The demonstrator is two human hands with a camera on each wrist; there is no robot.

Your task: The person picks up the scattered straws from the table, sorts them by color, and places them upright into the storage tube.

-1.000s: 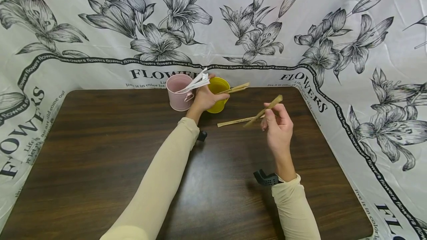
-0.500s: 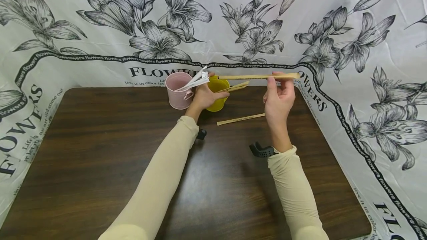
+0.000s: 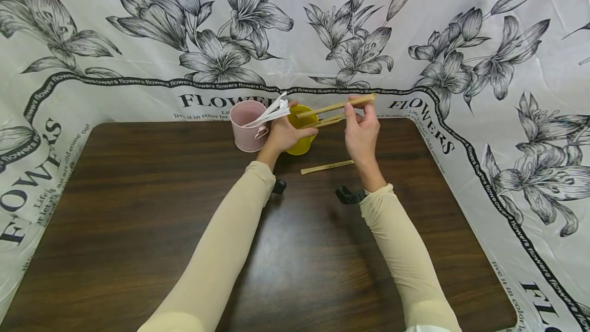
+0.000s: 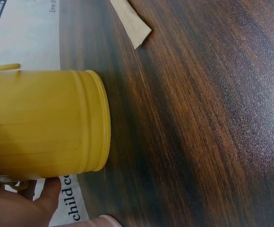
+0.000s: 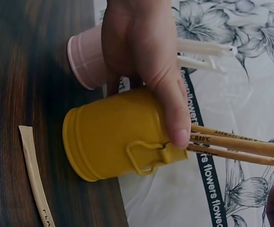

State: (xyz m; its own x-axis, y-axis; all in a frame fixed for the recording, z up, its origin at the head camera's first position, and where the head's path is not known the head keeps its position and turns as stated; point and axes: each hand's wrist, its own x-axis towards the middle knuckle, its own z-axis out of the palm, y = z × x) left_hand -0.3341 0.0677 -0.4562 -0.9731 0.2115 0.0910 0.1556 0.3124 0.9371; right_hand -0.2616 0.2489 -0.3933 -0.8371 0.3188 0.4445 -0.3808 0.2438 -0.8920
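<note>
A small yellow bucket [image 3: 300,146] stands near the back edge of the table. My left hand [image 3: 282,135] grips it by the side, thumb over the rim, as the right wrist view shows closely. Brown paper-wrapped straws [image 3: 329,120] lean out of its mouth to the right. My right hand [image 3: 362,129] pinches another brown wrapped straw near its far end, its other end over the bucket's opening. In the left wrist view the bucket's wall [image 4: 47,123] fills the left side, with fingers [image 4: 45,203] below it.
Just left of the yellow bucket stands a pink bucket [image 3: 246,137] with white wrapped straws [image 3: 272,112] sticking out. One brown wrapped straw [image 3: 327,167] lies on the dark wood table [image 3: 161,209] in front. A flower-printed cloth [image 3: 295,65] hangs behind the table.
My right hand has lifted its straw from above the table, swung it level, then moved left so its tip is over the yellow bucket. The left hand has kept its grip.
</note>
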